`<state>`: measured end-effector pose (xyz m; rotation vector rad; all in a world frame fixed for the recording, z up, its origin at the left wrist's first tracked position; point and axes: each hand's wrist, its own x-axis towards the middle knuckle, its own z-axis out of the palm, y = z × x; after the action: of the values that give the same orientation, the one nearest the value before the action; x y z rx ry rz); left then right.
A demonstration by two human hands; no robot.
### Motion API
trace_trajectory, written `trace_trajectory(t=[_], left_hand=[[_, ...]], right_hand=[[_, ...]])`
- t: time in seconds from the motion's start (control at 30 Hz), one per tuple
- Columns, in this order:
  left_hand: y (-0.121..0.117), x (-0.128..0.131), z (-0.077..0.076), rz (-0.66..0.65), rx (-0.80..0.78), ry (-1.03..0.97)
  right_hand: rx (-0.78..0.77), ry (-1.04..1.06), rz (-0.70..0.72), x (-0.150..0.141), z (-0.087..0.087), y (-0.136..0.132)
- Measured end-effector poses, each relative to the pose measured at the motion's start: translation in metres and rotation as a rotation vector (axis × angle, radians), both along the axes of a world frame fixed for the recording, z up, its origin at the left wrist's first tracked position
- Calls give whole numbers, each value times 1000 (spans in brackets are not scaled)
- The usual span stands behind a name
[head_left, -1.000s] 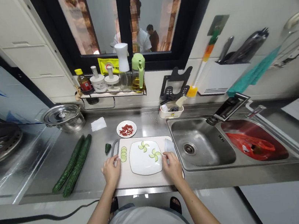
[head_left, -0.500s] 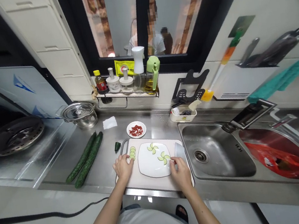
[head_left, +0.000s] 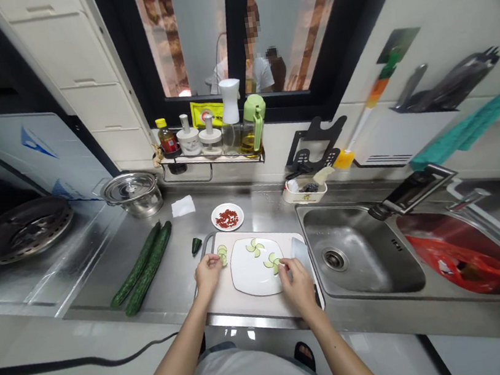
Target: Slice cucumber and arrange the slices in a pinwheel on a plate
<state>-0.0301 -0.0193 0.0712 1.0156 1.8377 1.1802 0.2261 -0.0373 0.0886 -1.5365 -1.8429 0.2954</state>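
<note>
Beside the sink (head_left: 369,273), the cutting board (head_left: 248,309) carries a white plate (head_left: 248,278), likely stiff, breakable, best taken by its rim; a blade (head_left: 300,251) crowds its right. My left hand (head_left: 207,275) pinches narrowly at thin, probably slippery cucumber slices (head_left: 223,253) on the board, my right hand (head_left: 298,283) near the plate's slices (head_left: 255,247), fingertips close together; I can't tell whether either grips one.
</note>
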Motion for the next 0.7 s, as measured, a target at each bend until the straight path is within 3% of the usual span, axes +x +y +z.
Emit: trace_trajectory(t=[0.2, 0.43, 0.7], left_hand=[[6, 10, 31, -126, 137, -279], [-1, 24, 67, -368, 170, -228], [-3, 40, 87, -439, 148, -168]], right_hand=[[4, 71, 90, -21, 27, 11], [0, 65, 321, -43, 67, 18], [-43, 34, 409, -50, 66, 23]])
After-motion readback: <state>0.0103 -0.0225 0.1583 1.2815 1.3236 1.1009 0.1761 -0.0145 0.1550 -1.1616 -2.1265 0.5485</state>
